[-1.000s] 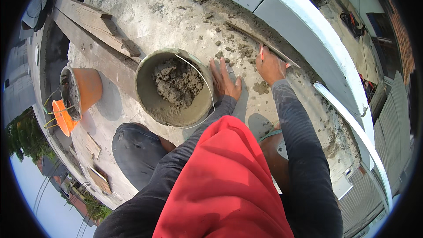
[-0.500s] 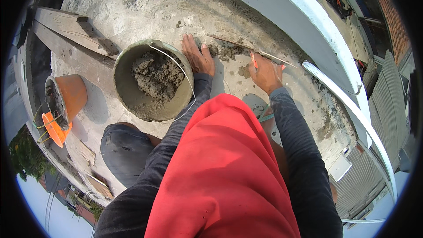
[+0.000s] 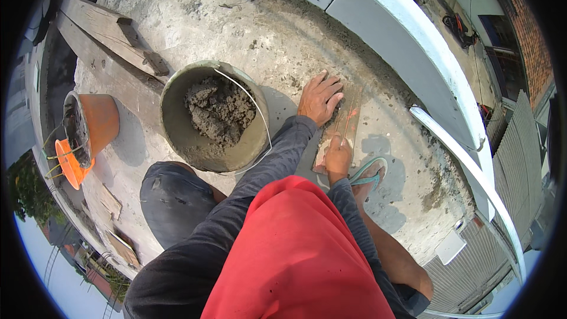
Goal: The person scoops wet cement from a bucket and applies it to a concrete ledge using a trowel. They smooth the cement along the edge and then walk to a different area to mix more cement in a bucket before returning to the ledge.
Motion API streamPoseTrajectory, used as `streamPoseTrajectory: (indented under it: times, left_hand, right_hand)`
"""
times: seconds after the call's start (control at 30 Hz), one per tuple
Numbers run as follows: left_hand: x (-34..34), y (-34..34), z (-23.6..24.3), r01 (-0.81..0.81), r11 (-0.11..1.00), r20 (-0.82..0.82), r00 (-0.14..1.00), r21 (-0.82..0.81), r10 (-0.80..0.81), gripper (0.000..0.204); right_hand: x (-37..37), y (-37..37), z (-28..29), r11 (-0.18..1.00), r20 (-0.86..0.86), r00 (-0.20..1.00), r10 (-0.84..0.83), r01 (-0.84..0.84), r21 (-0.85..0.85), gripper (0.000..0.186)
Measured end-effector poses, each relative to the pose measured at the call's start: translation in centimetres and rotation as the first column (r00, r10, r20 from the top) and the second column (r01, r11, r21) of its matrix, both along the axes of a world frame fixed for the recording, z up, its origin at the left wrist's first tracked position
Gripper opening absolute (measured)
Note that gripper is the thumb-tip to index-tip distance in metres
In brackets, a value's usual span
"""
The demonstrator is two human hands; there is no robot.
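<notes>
My right hand (image 3: 337,156) grips the handle of a flat, weathered float (image 3: 349,112) with orange marks, which lies lengthwise away from me on the concrete slab. My left hand (image 3: 319,97) is at the float's far end, fingers spread and bent slightly over its left edge. Just left of both hands stands a grey bucket (image 3: 212,158) with a wire handle, holding a heap of wet mortar (image 3: 218,112). My sandalled right foot (image 3: 371,177) is beside the float's near end.
An orange bucket (image 3: 97,119) and smaller orange container (image 3: 74,165) sit at left, below wooden planks (image 3: 103,35). A white curved parapet (image 3: 401,41) borders the slab at right, with a long white curved strip (image 3: 466,162) along it and corrugated roofing (image 3: 511,153) beyond.
My right hand has pulled the float toward me and turned it from diagonal to lengthwise. My left hand has moved from beside the bucket rightward to the float's far end.
</notes>
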State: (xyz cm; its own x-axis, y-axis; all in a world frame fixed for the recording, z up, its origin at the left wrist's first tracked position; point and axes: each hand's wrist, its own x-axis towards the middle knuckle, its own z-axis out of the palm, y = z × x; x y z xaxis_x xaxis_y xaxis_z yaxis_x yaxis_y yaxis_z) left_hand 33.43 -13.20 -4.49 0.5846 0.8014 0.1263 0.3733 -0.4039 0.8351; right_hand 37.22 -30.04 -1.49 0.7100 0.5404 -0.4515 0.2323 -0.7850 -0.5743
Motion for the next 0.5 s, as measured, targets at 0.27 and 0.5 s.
streamPoseTrajectory:
  times: [0.27,0.5]
  left_hand:
    - [-0.1,-0.1,3.3,-0.108,0.993,0.166,0.981,0.04,0.1,0.032]
    - [-5.3,4.6,23.5,-0.357,0.919,0.324,0.901,0.168,0.29,0.031]
  right_hand:
    - [-0.6,5.0,7.0,0.945,-0.631,0.729,-0.265,0.328,-0.018,0.026]
    - [-2.6,9.1,21.6,0.911,-0.406,0.879,0.252,-0.074,0.406,0.016]
